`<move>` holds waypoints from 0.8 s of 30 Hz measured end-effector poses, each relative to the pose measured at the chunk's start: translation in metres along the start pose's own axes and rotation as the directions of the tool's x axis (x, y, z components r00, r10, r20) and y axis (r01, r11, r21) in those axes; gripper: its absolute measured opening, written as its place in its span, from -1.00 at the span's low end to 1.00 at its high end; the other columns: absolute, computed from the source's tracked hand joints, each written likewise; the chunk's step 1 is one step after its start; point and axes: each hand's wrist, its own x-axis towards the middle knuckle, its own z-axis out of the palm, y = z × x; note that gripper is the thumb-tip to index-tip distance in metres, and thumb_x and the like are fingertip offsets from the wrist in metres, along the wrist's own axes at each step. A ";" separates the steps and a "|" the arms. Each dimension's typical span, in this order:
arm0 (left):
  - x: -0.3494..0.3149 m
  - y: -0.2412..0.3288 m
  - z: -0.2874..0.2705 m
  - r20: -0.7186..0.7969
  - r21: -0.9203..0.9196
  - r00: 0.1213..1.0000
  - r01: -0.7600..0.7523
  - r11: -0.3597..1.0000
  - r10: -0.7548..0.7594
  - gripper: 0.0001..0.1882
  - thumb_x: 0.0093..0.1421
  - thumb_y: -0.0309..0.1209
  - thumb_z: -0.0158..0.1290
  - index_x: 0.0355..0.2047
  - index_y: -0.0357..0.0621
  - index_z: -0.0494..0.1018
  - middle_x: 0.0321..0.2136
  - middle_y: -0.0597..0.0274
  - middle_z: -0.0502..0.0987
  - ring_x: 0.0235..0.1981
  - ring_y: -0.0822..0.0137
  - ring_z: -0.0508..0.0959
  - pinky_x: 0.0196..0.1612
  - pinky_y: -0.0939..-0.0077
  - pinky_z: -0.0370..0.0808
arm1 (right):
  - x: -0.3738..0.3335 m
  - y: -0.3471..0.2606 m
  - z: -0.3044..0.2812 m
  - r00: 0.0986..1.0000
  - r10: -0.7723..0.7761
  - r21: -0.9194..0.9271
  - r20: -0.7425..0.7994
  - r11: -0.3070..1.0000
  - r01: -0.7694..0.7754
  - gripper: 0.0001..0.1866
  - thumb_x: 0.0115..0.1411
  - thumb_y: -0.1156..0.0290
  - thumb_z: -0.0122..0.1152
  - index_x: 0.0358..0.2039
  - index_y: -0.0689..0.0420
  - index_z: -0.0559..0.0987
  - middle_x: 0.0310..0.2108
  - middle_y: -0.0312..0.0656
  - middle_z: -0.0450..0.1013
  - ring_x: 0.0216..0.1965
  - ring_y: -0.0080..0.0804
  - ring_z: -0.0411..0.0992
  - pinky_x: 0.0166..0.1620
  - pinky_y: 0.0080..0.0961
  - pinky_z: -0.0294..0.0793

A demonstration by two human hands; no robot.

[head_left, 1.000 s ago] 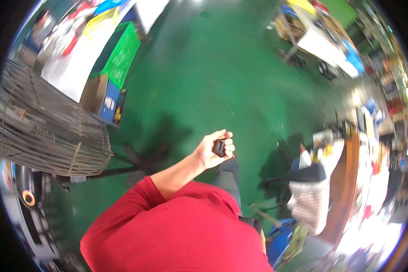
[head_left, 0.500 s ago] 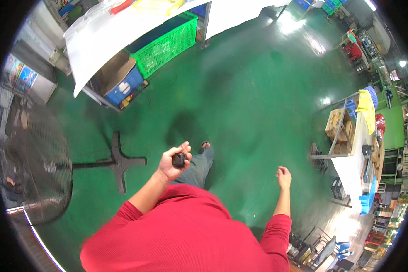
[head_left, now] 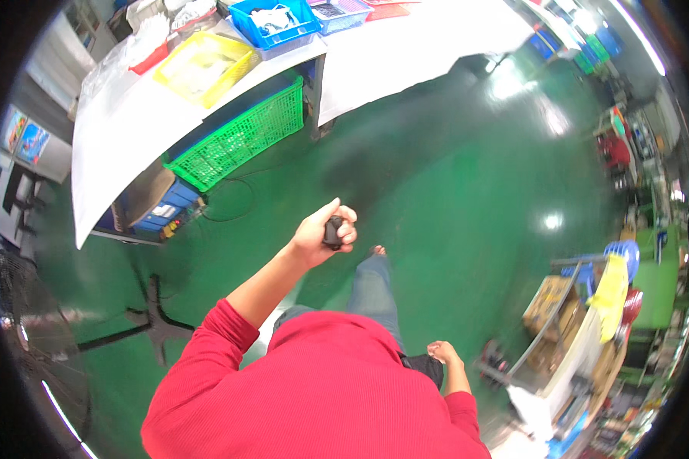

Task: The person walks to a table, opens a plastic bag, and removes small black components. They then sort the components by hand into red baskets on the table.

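Note:
My left hand is raised in front of my body, fingers wrapped round a small black handheld object. Its kind I cannot make out. Low by my right hip is my right hand, its fingers curled in; whether anything is inside them is hidden. Right beside those fingers a black pouch-like thing shows at my waist. From this view I cannot tell whether the hand touches it.
Ahead on the left stands a white-topped table with a yellow basket and a blue basket. A green crate sits beneath it. A stand fan's base is at left, a cluttered bench at right.
The left-hand table and its baskets have come further into view, while the fan has slid toward the lower left. My left hand is further forward; my right hand has dropped back beside my hip.

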 end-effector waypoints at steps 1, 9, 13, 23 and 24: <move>0.039 0.003 -0.011 0.043 -0.043 0.999 -0.029 0.999 0.031 -0.63 0.32 -0.13 -0.23 -0.29 -0.20 0.37 -0.65 0.31 0.28 -0.52 0.37 0.35 -0.53 0.50 0.29 | 0.032 -0.024 -0.055 1.000 0.005 -0.010 -0.030 1.000 -0.005 -0.77 0.03 0.32 0.08 -0.33 0.11 0.59 -0.49 -0.23 0.55 -0.55 -0.47 0.50 -0.42 -0.50 0.48; 0.204 0.028 0.004 -0.487 -0.279 0.867 -0.265 0.923 0.102 -0.70 0.24 -0.31 -0.09 -0.04 -0.11 0.32 -0.45 0.29 0.40 -0.45 0.38 0.42 -0.48 0.50 0.39 | 0.253 -0.397 -0.403 0.867 -0.491 -0.637 -0.084 0.696 0.332 -0.72 0.12 0.20 0.02 -0.33 0.12 0.55 -0.29 0.02 0.51 -0.20 -0.01 0.47 -0.13 -0.20 0.47; 0.298 0.058 -0.023 -0.556 -0.304 0.817 -0.372 0.877 0.154 -0.73 0.27 -0.20 -0.08 -0.16 -0.11 0.37 -0.54 0.35 0.35 -0.51 0.43 0.35 -0.52 0.55 0.32 | 0.325 -0.602 -0.461 0.699 -0.714 -0.618 0.036 0.533 0.577 -0.75 0.13 0.23 0.10 -0.27 0.11 0.56 -0.27 -0.06 0.53 -0.21 -0.12 0.49 -0.11 -0.30 0.46; 0.574 0.116 -0.307 -0.856 0.205 0.437 -0.203 0.957 0.276 -0.69 0.26 -0.26 -0.06 -0.07 -0.15 0.37 -0.67 0.46 0.26 -0.67 0.58 0.25 -0.69 0.68 0.17 | 0.599 -0.789 -0.369 0.633 -0.499 -0.420 0.592 0.480 0.770 -0.74 0.10 0.30 0.13 -0.24 0.14 0.57 -0.35 -0.16 0.55 -0.29 -0.36 0.51 -0.21 -0.46 0.47; 0.593 0.113 -0.349 -0.860 0.223 0.414 -0.224 0.949 0.299 -0.69 0.24 -0.28 -0.07 -0.06 -0.16 0.37 -0.67 0.45 0.27 -0.67 0.58 0.26 -0.70 0.67 0.17 | 0.639 -0.796 -0.353 0.627 -0.444 -0.392 0.640 0.513 0.764 -0.74 0.11 0.29 0.13 -0.23 0.13 0.57 -0.35 -0.18 0.55 -0.29 -0.39 0.51 -0.23 -0.46 0.47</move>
